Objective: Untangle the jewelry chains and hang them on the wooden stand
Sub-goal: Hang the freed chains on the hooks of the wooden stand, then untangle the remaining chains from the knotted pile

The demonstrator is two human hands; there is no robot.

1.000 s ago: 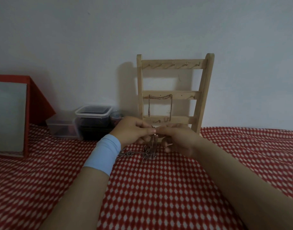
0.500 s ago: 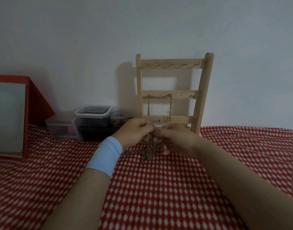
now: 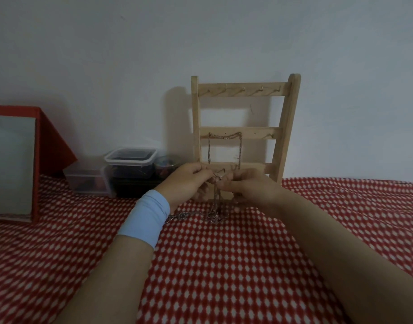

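Observation:
A wooden stand (image 3: 283, 127) with three hook rails leans against the white wall. One chain (image 3: 240, 146) hangs from its middle rail in a loop. In front of the lowest rail my left hand (image 3: 185, 183) and my right hand (image 3: 252, 187) meet fingertip to fingertip and both pinch the top of a tangled chain bundle (image 3: 216, 206). The bundle hangs down between the hands and its lower end lies on the red checked cloth (image 3: 224, 265). A pendant end trails left under my left wrist, which wears a light blue band.
Clear plastic boxes (image 3: 130, 167) and a small round tin (image 3: 167, 166) stand against the wall left of the stand. A red-framed mirror (image 3: 35, 160) is propped at the far left. Open cloth spreads in front and to the right.
Both hands have risen a little toward the stand's lowest rail, lifting the chain bundle so more of it hangs straight.

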